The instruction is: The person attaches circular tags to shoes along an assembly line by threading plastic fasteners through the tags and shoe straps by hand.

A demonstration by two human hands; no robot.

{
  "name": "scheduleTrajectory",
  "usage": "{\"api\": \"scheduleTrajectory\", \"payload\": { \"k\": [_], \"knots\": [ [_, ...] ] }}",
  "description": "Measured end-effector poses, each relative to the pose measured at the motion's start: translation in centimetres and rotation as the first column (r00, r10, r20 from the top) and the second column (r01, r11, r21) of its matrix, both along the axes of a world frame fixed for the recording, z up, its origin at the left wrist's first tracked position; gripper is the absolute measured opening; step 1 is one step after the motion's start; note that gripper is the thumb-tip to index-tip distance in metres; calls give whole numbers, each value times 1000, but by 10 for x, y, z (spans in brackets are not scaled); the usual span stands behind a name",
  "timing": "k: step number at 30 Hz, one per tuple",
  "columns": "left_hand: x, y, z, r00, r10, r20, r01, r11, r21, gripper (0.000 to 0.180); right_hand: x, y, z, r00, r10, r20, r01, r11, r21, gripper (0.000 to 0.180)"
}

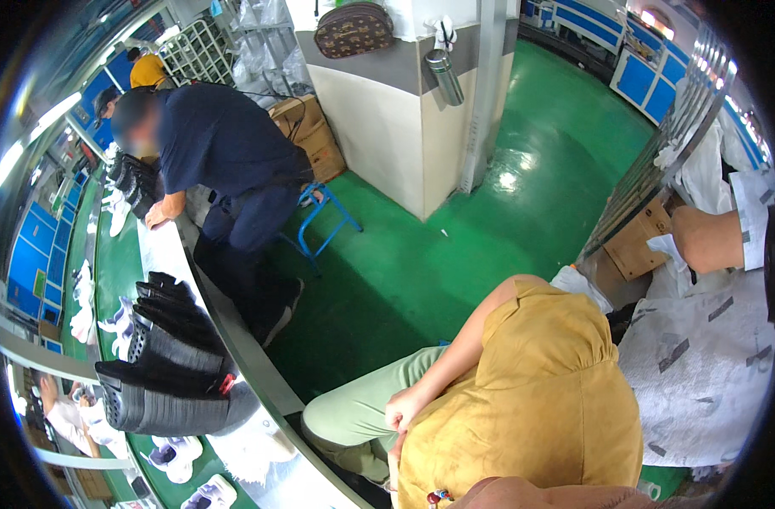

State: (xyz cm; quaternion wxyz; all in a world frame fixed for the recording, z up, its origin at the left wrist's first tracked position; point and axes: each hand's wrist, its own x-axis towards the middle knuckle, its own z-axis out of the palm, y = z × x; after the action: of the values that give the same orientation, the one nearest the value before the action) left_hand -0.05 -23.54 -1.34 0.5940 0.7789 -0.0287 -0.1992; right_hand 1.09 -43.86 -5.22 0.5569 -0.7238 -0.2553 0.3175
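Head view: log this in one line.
hand: by green trousers; black stacks: at bench; white shoes: green belt; co-worker: stooped

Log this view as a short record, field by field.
right hand: right hand curled at the front of the yellow top, near the green-trousered leg; anything held cannot be seen
left hand: cannot be made out clearly
ledge: metal ledge bearing stacked black pieces
line: white shoes on a green surface beyond the ledge
other person: person in dark clothes, bent over the line
floor: green floor, with a blue stool
pillar: pillar with a brown patterned bag and a metal flask
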Motion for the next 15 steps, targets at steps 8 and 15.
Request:
{"api": "scheduleTrajectory", "payload": {
  "k": [8, 15],
  "knots": [
    [-42, -7, -20, 980, -178, -89, 171, 982, -82, 14, -2, 7, 12, 990, 1, -144, 19, 991, 132, 10],
    [-47, 16, -3, 998, 68, 6, -68, 997, -41, 12, 16, 40, 32, 969, -222, 108, 220, 975, 31, 12]
  ]
}}
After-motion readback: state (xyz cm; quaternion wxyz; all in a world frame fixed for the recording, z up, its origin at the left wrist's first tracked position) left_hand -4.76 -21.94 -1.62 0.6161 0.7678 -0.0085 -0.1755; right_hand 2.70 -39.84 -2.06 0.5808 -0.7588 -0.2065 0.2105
